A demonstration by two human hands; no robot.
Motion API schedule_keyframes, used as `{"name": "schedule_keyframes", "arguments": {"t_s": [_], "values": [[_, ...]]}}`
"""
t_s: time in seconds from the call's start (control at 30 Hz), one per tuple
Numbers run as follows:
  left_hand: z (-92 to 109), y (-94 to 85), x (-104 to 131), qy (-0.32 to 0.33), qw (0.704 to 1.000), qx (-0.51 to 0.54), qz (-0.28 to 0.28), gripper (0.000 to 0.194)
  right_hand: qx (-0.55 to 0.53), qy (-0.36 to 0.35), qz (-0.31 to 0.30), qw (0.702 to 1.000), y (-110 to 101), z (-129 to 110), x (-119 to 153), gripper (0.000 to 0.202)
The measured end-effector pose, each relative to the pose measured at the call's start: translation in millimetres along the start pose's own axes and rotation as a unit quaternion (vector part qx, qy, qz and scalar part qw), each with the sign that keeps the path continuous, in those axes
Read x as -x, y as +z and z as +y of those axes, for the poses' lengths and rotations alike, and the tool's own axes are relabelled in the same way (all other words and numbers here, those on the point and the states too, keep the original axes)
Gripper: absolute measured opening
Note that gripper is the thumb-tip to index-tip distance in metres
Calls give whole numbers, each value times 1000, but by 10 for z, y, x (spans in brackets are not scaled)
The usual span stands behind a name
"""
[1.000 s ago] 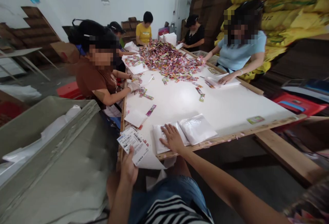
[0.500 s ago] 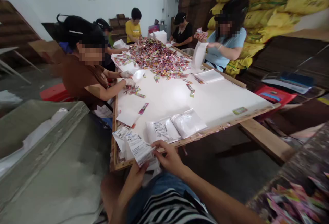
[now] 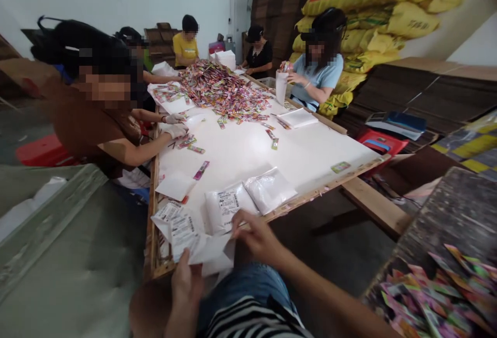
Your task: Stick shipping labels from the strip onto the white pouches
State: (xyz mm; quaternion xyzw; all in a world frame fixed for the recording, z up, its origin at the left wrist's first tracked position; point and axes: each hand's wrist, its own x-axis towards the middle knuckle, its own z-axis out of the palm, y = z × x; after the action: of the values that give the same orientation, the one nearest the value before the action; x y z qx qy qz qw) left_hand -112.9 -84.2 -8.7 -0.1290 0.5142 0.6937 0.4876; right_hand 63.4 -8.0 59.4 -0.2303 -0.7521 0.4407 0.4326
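Both hands, left (image 3: 186,283) and right (image 3: 254,237), clamp label sheet (image 3: 194,234); filled bags (image 3: 248,201) beside.

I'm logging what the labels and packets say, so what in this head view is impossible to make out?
- Print on the label sheet held by the left hand and right hand: too small and blurred.
- Wording on the packet pile: too small.
- Bin of packets at lower right: cut off by the frame edge, blurred.
- Contents of the white bags: hidden by the bag film.
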Motion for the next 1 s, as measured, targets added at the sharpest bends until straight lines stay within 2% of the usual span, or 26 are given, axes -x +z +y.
{"name": "schedule_keyframes", "arguments": {"t_s": [0.07,0.1,0.13,0.17,0.23,0.3,0.37,0.47,0.6,0.67,0.77,0.83,0.93,1.0], "values": [[78,-47,-106,77,995,-6,69,48,-18,2,132,991,-448,69,-287,18],[121,-70,-147,92,992,-4,87,49,10,13,202,979,-669,166,-432,20],[158,-91,-180,94,991,-2,98,48,62,31,250,966,-864,303,-561,22],[183,-110,-203,92,990,-3,107,46,141,60,261,953,-1018,475,-662,24],[189,-145,-226,81,991,-6,109,40,329,125,194,915,-1173,874,-748,28],[148,-171,-225,66,993,-9,98,35,455,158,111,869,-1143,1264,-676,27],[91,-181,-210,52,995,-11,85,31,494,160,83,851,-1016,1572,-503,28],[36,-157,-186,52,996,-22,73,29,526,116,41,842,-858,1851,-242,38],[10,-74,-179,65,996,-38,52,30,569,65,-38,819,-826,2021,-134,47],[-2,-51,-185,66,996,-45,33,30,579,71,-42,811,-830,2059,-161,49],[-16,-85,-219,67,995,-73,20,29,561,109,-60,819,-852,2058,-235,52],[-18,-143,-264,76,992,-102,12,27,529,202,1,824,-922,2014,-280,62],[-20,-231,-362,84,989,-118,-11,22,455,382,172,786,-1157,1892,-305,96],[-34,-262,-434,85,990,-108,-25,18,402,448,210,771,-1370,1778,-281,102]]}}
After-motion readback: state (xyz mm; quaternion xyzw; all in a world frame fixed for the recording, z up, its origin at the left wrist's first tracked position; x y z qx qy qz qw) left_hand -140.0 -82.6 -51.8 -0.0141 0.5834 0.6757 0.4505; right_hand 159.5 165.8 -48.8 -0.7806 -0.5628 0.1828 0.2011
